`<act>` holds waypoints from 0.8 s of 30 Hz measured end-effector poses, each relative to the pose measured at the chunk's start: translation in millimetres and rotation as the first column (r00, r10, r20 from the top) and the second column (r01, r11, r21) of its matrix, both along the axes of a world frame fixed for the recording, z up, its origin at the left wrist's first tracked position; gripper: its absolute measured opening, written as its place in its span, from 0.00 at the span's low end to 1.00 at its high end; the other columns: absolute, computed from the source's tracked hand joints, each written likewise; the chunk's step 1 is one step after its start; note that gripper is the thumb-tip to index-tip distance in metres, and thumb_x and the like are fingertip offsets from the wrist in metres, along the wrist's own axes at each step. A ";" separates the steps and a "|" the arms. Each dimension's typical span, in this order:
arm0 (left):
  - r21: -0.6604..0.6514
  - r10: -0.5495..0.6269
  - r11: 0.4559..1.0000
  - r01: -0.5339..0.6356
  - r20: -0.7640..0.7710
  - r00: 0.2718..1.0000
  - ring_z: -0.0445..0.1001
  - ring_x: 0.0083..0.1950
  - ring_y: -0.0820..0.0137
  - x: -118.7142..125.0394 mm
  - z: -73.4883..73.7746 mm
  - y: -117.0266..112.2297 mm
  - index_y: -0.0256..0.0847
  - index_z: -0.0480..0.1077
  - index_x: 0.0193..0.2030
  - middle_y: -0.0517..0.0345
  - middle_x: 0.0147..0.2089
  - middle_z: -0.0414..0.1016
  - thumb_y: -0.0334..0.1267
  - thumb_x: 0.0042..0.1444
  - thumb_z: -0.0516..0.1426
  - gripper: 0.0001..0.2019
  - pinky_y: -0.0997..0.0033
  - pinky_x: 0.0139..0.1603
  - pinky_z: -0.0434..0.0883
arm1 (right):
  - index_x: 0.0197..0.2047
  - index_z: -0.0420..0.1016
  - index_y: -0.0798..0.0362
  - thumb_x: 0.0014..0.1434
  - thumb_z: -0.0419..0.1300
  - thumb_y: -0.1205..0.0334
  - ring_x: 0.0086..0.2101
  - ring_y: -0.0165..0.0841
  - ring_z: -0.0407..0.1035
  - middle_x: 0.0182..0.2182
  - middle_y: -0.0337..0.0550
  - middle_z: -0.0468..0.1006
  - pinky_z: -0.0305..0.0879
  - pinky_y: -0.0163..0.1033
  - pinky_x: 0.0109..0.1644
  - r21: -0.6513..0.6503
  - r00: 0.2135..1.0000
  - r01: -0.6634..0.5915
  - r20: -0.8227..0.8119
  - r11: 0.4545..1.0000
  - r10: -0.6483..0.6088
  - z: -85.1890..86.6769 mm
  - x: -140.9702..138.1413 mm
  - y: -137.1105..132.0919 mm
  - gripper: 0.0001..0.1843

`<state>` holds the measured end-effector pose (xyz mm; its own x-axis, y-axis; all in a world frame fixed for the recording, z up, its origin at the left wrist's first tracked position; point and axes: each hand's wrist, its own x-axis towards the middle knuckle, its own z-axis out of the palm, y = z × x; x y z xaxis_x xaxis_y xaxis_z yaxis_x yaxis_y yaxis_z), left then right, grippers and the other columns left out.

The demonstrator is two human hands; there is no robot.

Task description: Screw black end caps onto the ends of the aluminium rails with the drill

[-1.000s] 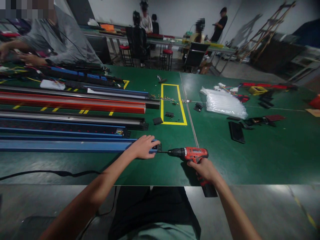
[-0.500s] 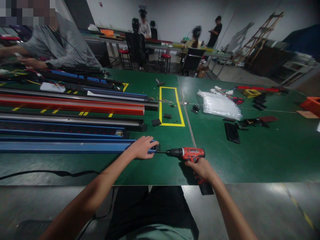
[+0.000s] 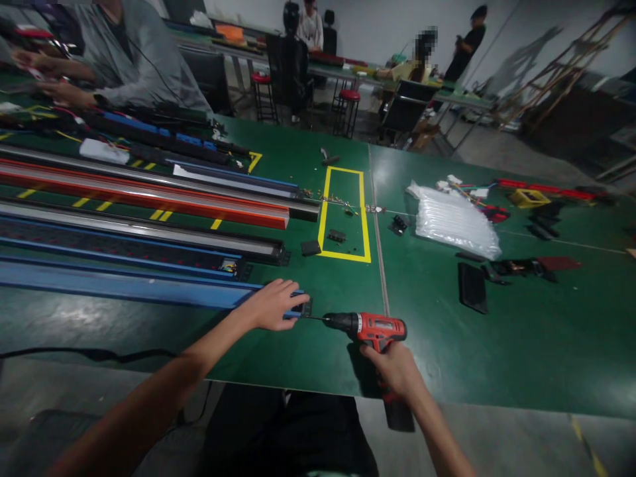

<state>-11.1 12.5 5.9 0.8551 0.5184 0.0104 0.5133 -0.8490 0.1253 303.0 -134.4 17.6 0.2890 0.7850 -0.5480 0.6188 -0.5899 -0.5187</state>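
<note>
Gripping a cordless drill (image 3: 383, 327) in the head view, the right hand (image 3: 395, 368) has its fingers wrapped around the handle. The drill's shell is red and black, plastic-looking, its dark chuck tapering to a thin, straight bit (image 3: 315, 318). That bit points at the black end cap (image 3: 307, 307) of a long blue rail (image 3: 124, 283); whether the two touch, I cannot tell. The left hand (image 3: 273, 305) grasps the rail near this end, fingers over the top and thumb on the near side. The rail lies flat along the near left of the table (image 3: 472, 371), its face smooth and faintly glossy; the tabletop is green with a soft sheen.

Behind the blue rail lie one dark channel (image 3: 149, 254) with blue edges, two black rails (image 3: 199, 231) with a metallic gleam, and one orange rail (image 3: 263, 219) between those two. One yellow rectangle (image 3: 367, 235) is marked on the tabletop, with one small black block (image 3: 336, 236) inside. To its right are one ridged, see-through plastic packet (image 3: 452, 222) and one flat black slab (image 3: 472, 289). Two round red-seated stools (image 3: 349, 96) stand in the middle background.
</note>
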 end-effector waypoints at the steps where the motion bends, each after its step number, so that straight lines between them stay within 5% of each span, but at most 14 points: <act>1: -0.004 0.001 1.000 -0.001 0.000 1.000 0.70 0.48 0.55 0.1 0.2 -0.3 0.46 0.68 0.60 0.48 0.48 0.69 0.46 0.57 0.59 0.23 0.59 0.47 0.66 | 0.26 0.70 0.52 0.57 0.62 0.48 0.19 0.31 0.71 0.20 0.39 0.75 0.63 0.32 0.22 -0.004 1.000 0.005 0.008 1.000 -0.005 -0.3 -0.1 -0.2 0.17; 9: 0.012 0.020 1.000 -0.021 0.011 1.000 0.70 0.49 0.56 -0.1 -0.8 -1.8 0.47 0.69 0.60 0.48 0.48 0.69 0.46 0.56 0.60 0.24 0.60 0.48 0.66 | 0.28 0.70 0.52 0.57 0.62 0.47 0.19 0.33 0.71 0.20 0.40 0.76 0.62 0.33 0.21 -0.050 1.000 0.018 -0.019 0.999 -0.019 -6.7 3.6 1.2 0.17; 24: 0.038 -0.015 0.999 0.014 0.016 1.000 0.71 0.49 0.57 -0.7 -3.8 5.4 0.46 0.67 0.60 0.48 0.48 0.70 0.47 0.57 0.59 0.24 0.61 0.49 0.66 | 0.28 0.75 0.55 0.54 0.65 0.49 0.21 0.31 0.70 0.21 0.42 0.76 0.62 0.32 0.24 0.077 0.999 0.033 0.003 0.996 -0.034 -3.9 0.1 4.7 0.16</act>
